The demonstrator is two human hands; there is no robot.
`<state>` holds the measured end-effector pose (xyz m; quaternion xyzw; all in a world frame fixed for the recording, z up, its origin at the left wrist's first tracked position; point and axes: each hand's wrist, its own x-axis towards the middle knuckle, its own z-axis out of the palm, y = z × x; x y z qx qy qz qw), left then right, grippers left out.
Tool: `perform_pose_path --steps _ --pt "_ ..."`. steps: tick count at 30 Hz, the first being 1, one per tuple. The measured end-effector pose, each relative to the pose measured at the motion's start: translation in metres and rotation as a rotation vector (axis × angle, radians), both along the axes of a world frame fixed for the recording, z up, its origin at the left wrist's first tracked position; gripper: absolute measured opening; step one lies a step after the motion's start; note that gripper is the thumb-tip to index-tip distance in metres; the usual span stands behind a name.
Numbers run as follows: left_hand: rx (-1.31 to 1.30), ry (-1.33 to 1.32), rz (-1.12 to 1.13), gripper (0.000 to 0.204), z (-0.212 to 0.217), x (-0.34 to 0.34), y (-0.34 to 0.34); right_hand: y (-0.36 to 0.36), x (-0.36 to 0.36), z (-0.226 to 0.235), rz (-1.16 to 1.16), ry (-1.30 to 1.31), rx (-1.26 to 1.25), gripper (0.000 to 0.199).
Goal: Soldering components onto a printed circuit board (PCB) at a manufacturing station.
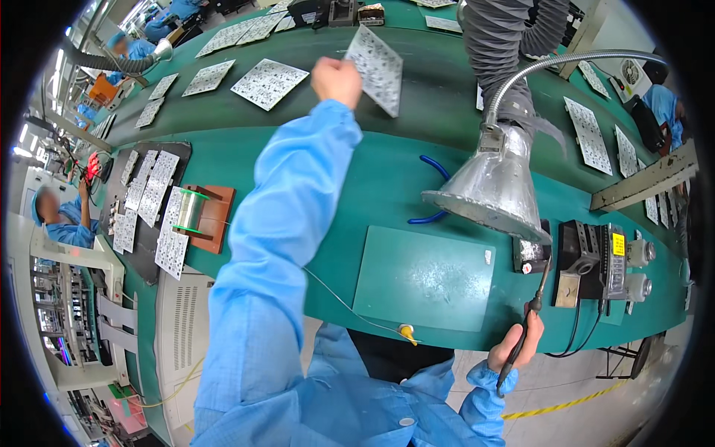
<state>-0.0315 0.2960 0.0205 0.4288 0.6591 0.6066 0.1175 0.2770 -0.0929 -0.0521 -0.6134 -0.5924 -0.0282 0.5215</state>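
Observation:
My left hand (337, 82) is stretched out over the dark conveyor belt, its fingers closed on the left edge of a circuit board (377, 71). The board is pale, dotted with parts and tilted up off the belt. At the lower right my right hand (519, 343) grips a soldering iron (534, 302) by its dark handle. The iron's tip points up, close to a small dark block with a cylindrical end (525, 261). Between my arms a green work mat (387, 283) lies on the table. A thin solder wire (339, 298) runs to a yellow-tipped piece (407, 334) at the front edge.
A silver fume hood (488, 182) hangs over the right of the table, above blue wire or tubing (428, 220). A soldering station (596, 257) stands at right. On the left, a solder spool (191, 212) sits beside a black tray (153, 242) of boards. More boards (269, 83) lie on the belt.

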Motion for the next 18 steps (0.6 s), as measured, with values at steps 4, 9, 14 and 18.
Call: perform_pose_path --steps 4,9,14,18 --pt "0.055 0.150 -0.024 0.021 0.064 -0.069 -0.088 0.002 0.003 0.000 0.022 0.026 0.021 0.033" --pt "0.305 0.216 -0.115 0.016 0.103 -0.144 -0.238 -0.016 -0.019 0.003 0.106 0.144 0.103 0.040" --pt "-0.058 -0.231 -0.460 0.015 0.060 -0.100 -0.307 -0.026 -0.047 0.018 0.427 -0.094 0.169 0.050" --pt "-0.167 -0.720 -0.653 0.013 0.015 -0.053 -0.295 -0.010 -0.062 0.034 0.418 -0.331 0.038 0.061"
